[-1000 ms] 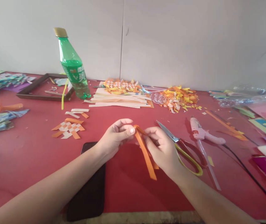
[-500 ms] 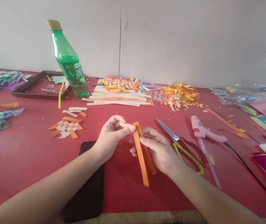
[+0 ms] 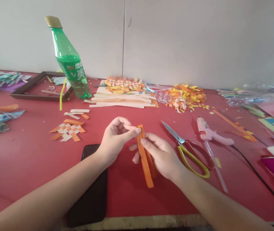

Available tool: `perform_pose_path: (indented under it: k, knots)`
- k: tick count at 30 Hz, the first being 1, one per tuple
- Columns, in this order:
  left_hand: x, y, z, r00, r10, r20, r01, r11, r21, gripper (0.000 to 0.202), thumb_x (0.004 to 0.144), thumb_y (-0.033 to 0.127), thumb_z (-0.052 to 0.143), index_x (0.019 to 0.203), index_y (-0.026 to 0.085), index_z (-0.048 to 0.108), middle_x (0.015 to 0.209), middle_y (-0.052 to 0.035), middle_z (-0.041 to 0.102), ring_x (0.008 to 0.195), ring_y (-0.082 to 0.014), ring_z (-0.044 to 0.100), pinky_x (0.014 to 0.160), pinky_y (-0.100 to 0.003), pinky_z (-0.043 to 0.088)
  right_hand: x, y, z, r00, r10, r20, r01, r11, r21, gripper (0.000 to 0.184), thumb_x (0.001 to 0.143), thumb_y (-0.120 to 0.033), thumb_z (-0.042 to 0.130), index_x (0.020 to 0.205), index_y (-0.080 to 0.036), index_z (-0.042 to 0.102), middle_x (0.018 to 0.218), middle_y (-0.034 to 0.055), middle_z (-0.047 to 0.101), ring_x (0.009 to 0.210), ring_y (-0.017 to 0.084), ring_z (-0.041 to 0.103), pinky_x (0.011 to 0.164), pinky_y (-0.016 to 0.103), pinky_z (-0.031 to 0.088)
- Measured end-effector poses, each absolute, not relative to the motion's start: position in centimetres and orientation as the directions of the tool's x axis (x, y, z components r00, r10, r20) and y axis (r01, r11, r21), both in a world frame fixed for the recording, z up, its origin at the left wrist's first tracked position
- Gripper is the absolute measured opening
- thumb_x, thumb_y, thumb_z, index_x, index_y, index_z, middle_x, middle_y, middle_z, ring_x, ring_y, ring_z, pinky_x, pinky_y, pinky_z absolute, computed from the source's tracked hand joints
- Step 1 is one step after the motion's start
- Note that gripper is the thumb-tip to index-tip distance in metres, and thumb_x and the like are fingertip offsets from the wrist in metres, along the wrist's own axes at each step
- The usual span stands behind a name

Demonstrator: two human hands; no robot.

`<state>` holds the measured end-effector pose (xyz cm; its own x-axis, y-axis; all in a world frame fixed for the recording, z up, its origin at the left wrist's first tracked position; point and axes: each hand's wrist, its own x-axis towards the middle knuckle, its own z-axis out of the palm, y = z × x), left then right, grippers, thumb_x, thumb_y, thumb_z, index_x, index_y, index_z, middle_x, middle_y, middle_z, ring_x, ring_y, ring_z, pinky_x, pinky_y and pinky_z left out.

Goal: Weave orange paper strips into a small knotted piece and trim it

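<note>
Both my hands hold a folded orange paper strip (image 3: 145, 168) just above the red table (image 3: 31, 154). My left hand (image 3: 115, 138) pinches its folded top end between thumb and forefinger. My right hand (image 3: 162, 155) grips the strip lower down, thumb on its front, fingers behind it. The two loose ends hang toward me. A small woven orange and white paper piece (image 3: 67, 131) lies to the left of my hands.
Yellow-handled scissors (image 3: 187, 150) and a pink glue gun (image 3: 210, 134) lie right of my hands. A black phone (image 3: 91, 195) lies under my left forearm. At the back stand a green bottle (image 3: 71, 64), a wooden frame (image 3: 31, 86), cream strips (image 3: 120, 101) and paper scraps (image 3: 185, 96).
The strip was bent in an open fold and is now pressed flat, its two halves lying together. My right hand slid along it, and both hands drifted slightly up and left in view.
</note>
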<state>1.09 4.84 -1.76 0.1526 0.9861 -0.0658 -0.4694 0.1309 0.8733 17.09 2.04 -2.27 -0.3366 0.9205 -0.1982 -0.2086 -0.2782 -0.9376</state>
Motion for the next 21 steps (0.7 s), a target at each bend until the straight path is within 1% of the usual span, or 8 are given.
perform_pose_path:
  k: [3, 5, 6, 7, 9, 12, 18, 21]
  knots:
    - [1.18, 4.82, -1.79, 0.149, 0.987, -0.053, -0.505, 0.122, 0.855, 0.04, 0.073, 0.015, 0.082, 0.103, 0.025, 0.058, 0.097, 0.0019, 0.068, 0.083, -0.0099, 0.065, 0.072, -0.021, 0.054, 17.19, 2.22, -2.27, -0.317, 0.932, -0.175, -0.207, -0.248, -0.946, 0.019, 0.094, -0.037, 0.059, 0.104, -0.021, 0.065, 0.084, 0.0021, 0.075, 0.056, 0.011, 0.07, 0.06, 0.023, 0.055]
    - [1.22, 4.85, -1.84, 0.136, 0.988, -0.079, -0.541, 0.141, 0.829, 0.058, 0.075, 0.014, 0.081, 0.122, 0.031, 0.053, 0.124, -0.0007, 0.061, 0.088, -0.01, 0.066, 0.075, -0.023, 0.056, 17.28, 2.34, -2.33, -0.322, 0.931, -0.17, -0.268, -0.262, -0.927, 0.018, 0.094, -0.035, 0.06, 0.101, -0.02, 0.066, 0.083, 0.0014, 0.075, 0.054, 0.01, 0.069, 0.056, 0.021, 0.053]
    - [1.22, 4.88, -1.88, 0.162, 0.982, -0.099, -0.55, 0.173, 0.817, 0.059, 0.077, 0.015, 0.079, 0.126, 0.031, 0.052, 0.13, -0.0027, 0.059, 0.086, -0.0097, 0.067, 0.075, -0.024, 0.056, 17.34, 2.39, -2.39, -0.334, 0.927, -0.169, -0.303, -0.276, -0.912, 0.017, 0.094, -0.034, 0.06, 0.101, -0.02, 0.066, 0.082, 0.0012, 0.075, 0.053, 0.01, 0.069, 0.055, 0.021, 0.052]
    - [1.21, 4.93, -1.94, 0.222, 0.968, -0.113, -0.55, 0.22, 0.806, 0.054, 0.079, 0.017, 0.077, 0.126, 0.027, 0.053, 0.126, -0.0049, 0.061, 0.08, -0.0093, 0.067, 0.073, -0.024, 0.057, 17.39, 2.45, -2.45, -0.35, 0.921, -0.168, -0.337, -0.292, -0.895, 0.016, 0.094, -0.034, 0.06, 0.1, -0.02, 0.067, 0.081, 0.001, 0.075, 0.052, 0.01, 0.069, 0.054, 0.021, 0.052]
    - [1.15, 5.03, -2.06, 0.404, 0.909, -0.098, -0.524, 0.319, 0.79, 0.036, 0.084, 0.023, 0.072, 0.118, 0.016, 0.06, 0.094, -0.0048, 0.068, 0.063, -0.0098, 0.064, 0.063, -0.027, 0.057, 17.48, 2.56, -2.57, -0.388, 0.907, -0.164, -0.39, -0.323, -0.862, 0.015, 0.093, -0.032, 0.061, 0.098, -0.019, 0.068, 0.08, 0.0005, 0.074, 0.051, 0.011, 0.069, 0.052, 0.021, 0.053]
    - [1.04, 5.16, -2.16, 0.585, 0.81, -0.034, -0.481, 0.381, 0.789, 0.026, 0.087, 0.026, 0.068, 0.109, 0.011, 0.064, 0.06, 0.0025, 0.058, 0.047, -0.0143, 0.062, 0.051, -0.03, 0.056, 17.55, 2.71, -2.64, -0.435, 0.887, -0.156, -0.418, -0.352, -0.837, 0.016, 0.094, -0.032, 0.06, 0.094, -0.019, 0.07, 0.079, 0.0003, 0.074, 0.051, 0.011, 0.069, 0.052, 0.022, 0.054]
    - [1.0, 5.29, -2.14, 0.589, 0.808, -0.014, -0.493, 0.373, 0.786, 0.02, 0.087, 0.025, 0.068, 0.103, 0.012, 0.064, 0.057, 0.0024, 0.06, 0.043, -0.0162, 0.063, 0.044, -0.03, 0.055, 17.54, 2.6, -2.54, -0.48, 0.862, -0.162, -0.431, -0.393, -0.812, 0.018, 0.094, -0.033, 0.061, 0.093, -0.018, 0.071, 0.081, 0.0012, 0.075, 0.054, 0.011, 0.07, 0.059, 0.024, 0.058]
    - [1.0, 5.24, -2.03, 0.562, 0.826, -0.052, -0.494, 0.385, 0.78, 0.017, 0.085, 0.023, 0.07, 0.097, 0.013, 0.063, 0.066, -0.0006, 0.066, 0.041, -0.0142, 0.06, 0.041, -0.031, 0.054, 17.52, 2.46, -2.54, -0.491, 0.855, -0.164, -0.427, -0.401, -0.81, 0.018, 0.093, -0.034, 0.062, 0.093, -0.018, 0.07, 0.082, 0.0021, 0.076, 0.055, 0.012, 0.071, 0.061, 0.024, 0.058]
